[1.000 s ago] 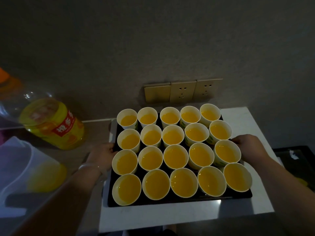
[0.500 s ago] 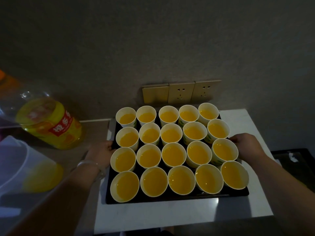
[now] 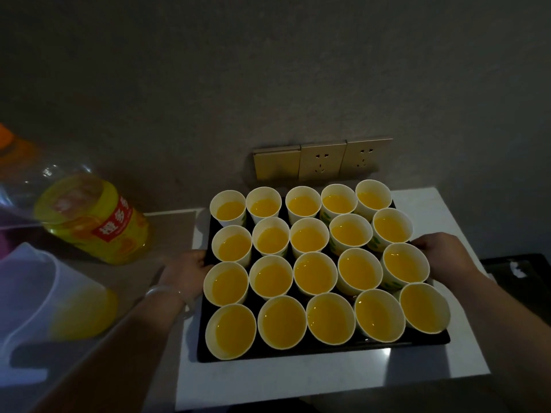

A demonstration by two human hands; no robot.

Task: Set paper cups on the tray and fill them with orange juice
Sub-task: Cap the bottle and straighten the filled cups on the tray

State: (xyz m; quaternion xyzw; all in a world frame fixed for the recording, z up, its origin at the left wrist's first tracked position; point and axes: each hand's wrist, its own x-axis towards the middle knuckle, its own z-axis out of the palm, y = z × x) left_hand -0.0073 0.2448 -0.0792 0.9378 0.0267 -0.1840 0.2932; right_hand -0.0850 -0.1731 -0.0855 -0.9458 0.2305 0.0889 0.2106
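**Current state.** The tray (image 3: 328, 355) rests on the white tabletop (image 3: 298, 383), close against the wall below the sockets (image 3: 322, 159). It carries twenty paper cups (image 3: 315, 274) in four rows of five, packed rim to rim. Every cup shows orange juice (image 3: 378, 315) well up its wall. Judge the filling step complete.

**Hand positions.** Your left hand (image 3: 186, 271) is at the tray's left rim, level with the third row, fingers curled together onto the edge. Your right hand (image 3: 441, 251) is at the right rim, roughly opposite, fingers bent down over the edge. Their tips are hidden behind the nearest cup. Opposed holds near mid-length put the load between your hands. This is likely why you hold there and not at the corners.

**Cup packing.** The touching cups brace one another, which should limit sliding. The light paper walls offer little stiffness of their own.

**Surrounding items.** The juice bottle (image 3: 92, 219), with little juice left in it, lies tilted on the counter to the left, near the tray. A translucent jug (image 3: 44, 293) with a little juice sits nearer you. Both are clear of the tray's edges.

**Caution.** If you lift or slide the tray, keep it level and move slowly. The high fill leaves little margin, and a tilt toward either hand would probably spill the outer column first.
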